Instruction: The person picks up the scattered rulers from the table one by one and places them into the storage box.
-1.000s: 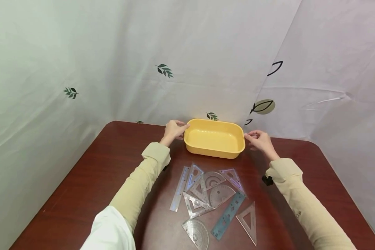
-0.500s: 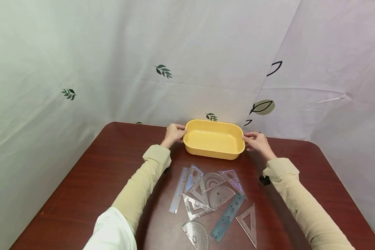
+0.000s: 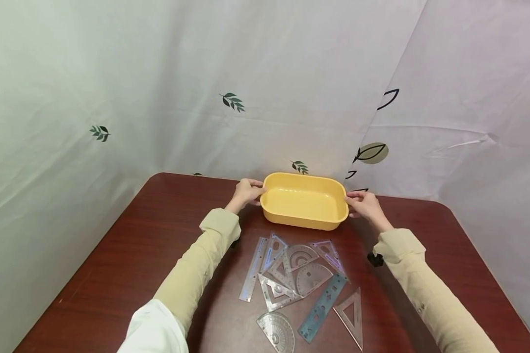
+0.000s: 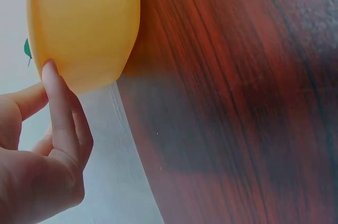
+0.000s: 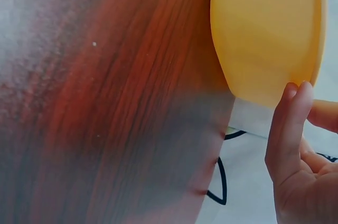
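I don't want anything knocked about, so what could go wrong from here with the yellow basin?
The left hand and right hand pinch the yellow basin only at its ends, so one grip might slip and tilt it. If slid toward the person, it could shove the overlapping protractors and set squares in front of it.

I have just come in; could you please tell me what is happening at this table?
A person holds a yellow tray between the left hand and the right hand, one at each end, near the far edge of the table. Nearer the person, a clear ruler, set squares, protractors and a bluish stencil ruler lie loose, some overlapping.
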Action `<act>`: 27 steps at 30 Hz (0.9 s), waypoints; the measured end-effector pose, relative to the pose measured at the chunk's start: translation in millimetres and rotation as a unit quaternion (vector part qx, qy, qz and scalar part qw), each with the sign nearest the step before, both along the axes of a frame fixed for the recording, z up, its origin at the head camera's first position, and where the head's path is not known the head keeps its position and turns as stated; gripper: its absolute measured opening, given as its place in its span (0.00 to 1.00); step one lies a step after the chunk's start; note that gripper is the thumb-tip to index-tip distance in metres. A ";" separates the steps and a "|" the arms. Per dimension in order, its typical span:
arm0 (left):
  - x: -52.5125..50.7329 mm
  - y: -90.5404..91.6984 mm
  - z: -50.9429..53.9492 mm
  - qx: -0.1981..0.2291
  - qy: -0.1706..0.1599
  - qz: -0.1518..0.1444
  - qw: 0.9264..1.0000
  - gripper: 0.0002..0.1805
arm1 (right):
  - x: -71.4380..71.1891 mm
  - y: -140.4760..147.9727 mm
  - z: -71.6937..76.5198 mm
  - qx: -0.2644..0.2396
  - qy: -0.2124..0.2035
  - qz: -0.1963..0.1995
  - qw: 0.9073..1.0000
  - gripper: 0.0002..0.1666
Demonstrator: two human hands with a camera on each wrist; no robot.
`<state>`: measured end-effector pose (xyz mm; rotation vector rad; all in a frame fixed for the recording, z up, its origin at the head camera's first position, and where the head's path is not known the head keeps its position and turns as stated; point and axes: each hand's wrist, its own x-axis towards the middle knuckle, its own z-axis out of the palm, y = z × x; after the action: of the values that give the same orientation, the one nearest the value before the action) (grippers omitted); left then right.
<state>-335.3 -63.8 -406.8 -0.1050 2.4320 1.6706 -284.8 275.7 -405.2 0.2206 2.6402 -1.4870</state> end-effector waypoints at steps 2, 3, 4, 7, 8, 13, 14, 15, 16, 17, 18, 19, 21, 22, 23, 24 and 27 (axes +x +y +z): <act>2.1 -0.8 -0.7 0.008 -0.004 -0.005 1.000 0.21 | 2.5 0.3 -0.7 0.000 -0.003 -0.001 1.000 0.28; 2.9 -1.3 -1.5 0.013 -0.007 -0.008 1.000 0.21 | 3.8 0.5 -0.9 0.001 -0.004 0.000 1.000 0.28; 3.5 -1.8 -2.3 0.017 -0.010 -0.011 1.000 0.21 | 5.0 0.9 -1.1 0.002 -0.005 0.002 1.000 0.28; 4.7 -3.2 -5.2 0.025 -0.016 -0.017 0.999 0.21 | 8.0 1.9 -1.8 0.001 -0.009 0.008 1.000 0.29; 5.1 -3.4 -6.2 0.028 -0.018 -0.018 0.999 0.21 | 9.2 2.1 -1.8 -0.001 -0.011 0.009 1.000 0.29; 7.5 -4.0 -9.4 0.033 -0.023 -0.019 0.999 0.21 | 12.9 2.7 -2.6 -0.023 -0.018 0.011 1.000 0.30; 8.4 -4.2 -9.5 0.036 -0.024 -0.019 0.999 0.21 | 14.0 2.5 -2.4 -0.025 -0.019 0.012 0.999 0.31; 9.1 -4.3 -9.5 0.037 -0.024 -0.020 0.999 0.21 | 14.4 2.8 -2.9 -0.028 -0.018 0.013 0.999 0.31; 10.0 -4.6 -9.2 0.038 -0.025 -0.020 0.999 0.21 | 15.4 2.7 -2.7 -0.030 -0.018 0.014 0.999 0.31; 10.8 -5.0 -8.9 0.040 -0.026 -0.021 0.999 0.21 | 16.6 2.5 -2.3 -0.032 -0.018 0.015 0.999 0.31; 11.4 -5.4 -8.7 0.041 -0.027 -0.023 0.999 0.22 | 17.9 2.0 -1.8 -0.033 -0.016 0.016 0.999 0.31; 12.2 -5.8 -8.3 0.042 -0.028 -0.023 0.998 0.22 | 18.7 2.0 -1.6 -0.033 -0.015 0.017 0.999 0.31; 13.6 -6.6 -7.5 0.045 -0.031 -0.023 0.998 0.22 | 20.1 1.9 -1.2 -0.031 -0.016 0.018 0.999 0.31; 14.5 -7.2 -7.2 0.046 -0.031 -0.024 0.998 0.22 | 21.0 1.4 -0.7 -0.029 -0.017 0.018 0.999 0.31; 15.2 -7.7 -7.0 0.047 -0.031 -0.025 0.998 0.22 | 21.5 1.3 -0.6 -0.027 -0.017 0.019 0.999 0.31; 15.9 -8.2 -6.9 0.047 -0.030 -0.026 0.998 0.23 | 21.8 1.0 -0.7 -0.026 -0.018 0.019 0.999 0.31; 18.6 -10.0 -6.4 0.049 -0.029 -0.029 0.998 0.23 | 23.9 -0.2 -0.5 -0.026 -0.020 0.020 0.999 0.32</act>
<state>-316.7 -73.8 -413.2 -0.0677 2.2856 1.7339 -260.9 275.5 -405.7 0.1911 2.5561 -1.5207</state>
